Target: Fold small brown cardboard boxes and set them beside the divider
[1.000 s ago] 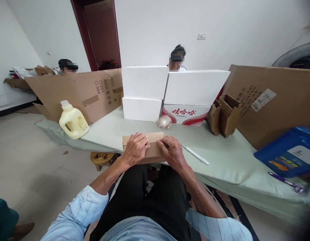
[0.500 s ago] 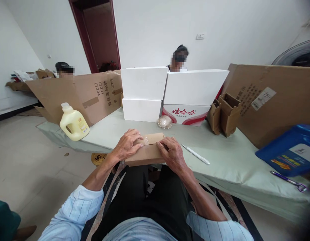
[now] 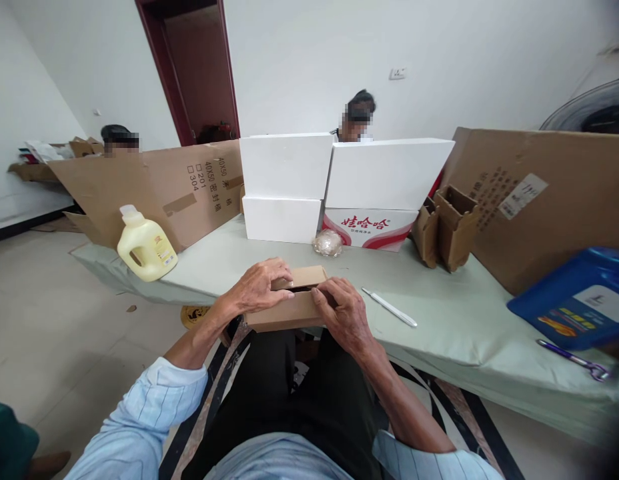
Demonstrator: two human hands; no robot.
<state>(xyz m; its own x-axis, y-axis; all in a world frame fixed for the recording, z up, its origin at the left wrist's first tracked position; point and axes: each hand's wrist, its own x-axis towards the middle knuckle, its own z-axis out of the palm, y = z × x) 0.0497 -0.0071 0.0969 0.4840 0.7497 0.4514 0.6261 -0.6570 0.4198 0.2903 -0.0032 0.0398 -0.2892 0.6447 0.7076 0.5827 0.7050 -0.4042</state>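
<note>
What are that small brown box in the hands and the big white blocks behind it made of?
The small brown box looks like plain matte corrugated cardboard, with thin folding flaps. The white blocks look like foam, probably polystyrene: thick, bright white, matte, with soft edges. I cannot confirm that from here.

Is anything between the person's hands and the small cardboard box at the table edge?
Nothing visible does. The left hand and right hand both rest directly on the small cardboard box, fingers at its top flaps. The white knife lies apart, to the right.
</note>
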